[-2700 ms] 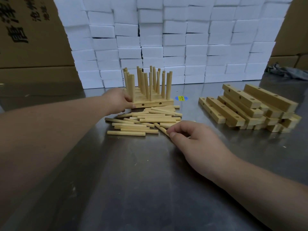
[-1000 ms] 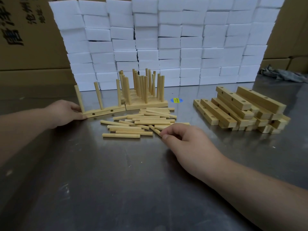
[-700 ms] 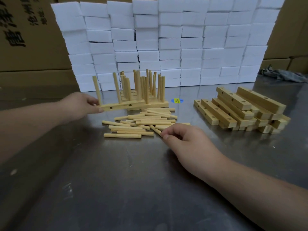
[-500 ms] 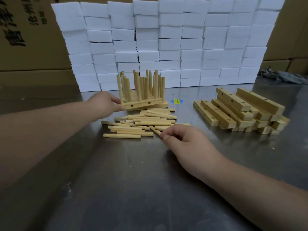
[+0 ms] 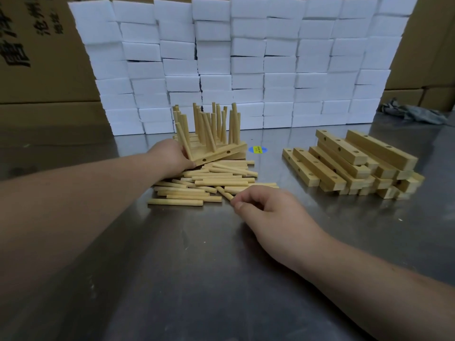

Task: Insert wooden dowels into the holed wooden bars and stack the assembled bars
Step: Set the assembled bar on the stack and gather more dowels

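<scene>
Head view: left hand (image 5: 172, 156) is gripping a tilted bar (image 5: 216, 155) by its left end, beside the stack (image 5: 237, 156). Right hand (image 5: 266, 207) is apparently pinching a dowel (image 5: 224, 192) on the steel table (image 5: 197, 267); white blocks (image 5: 246, 57) are standing behind.

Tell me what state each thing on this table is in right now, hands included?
left hand: grips one end of the dowelled bar.
dowelled bar: tilted, dowels leaning, at the assembled stack.
assembled stack: on the table, dowels pointing up.
right hand: pinches the end of one dowel.
loose dowels: lying flat in a pile.
empty bars: heaped, holes unfilled.
</scene>
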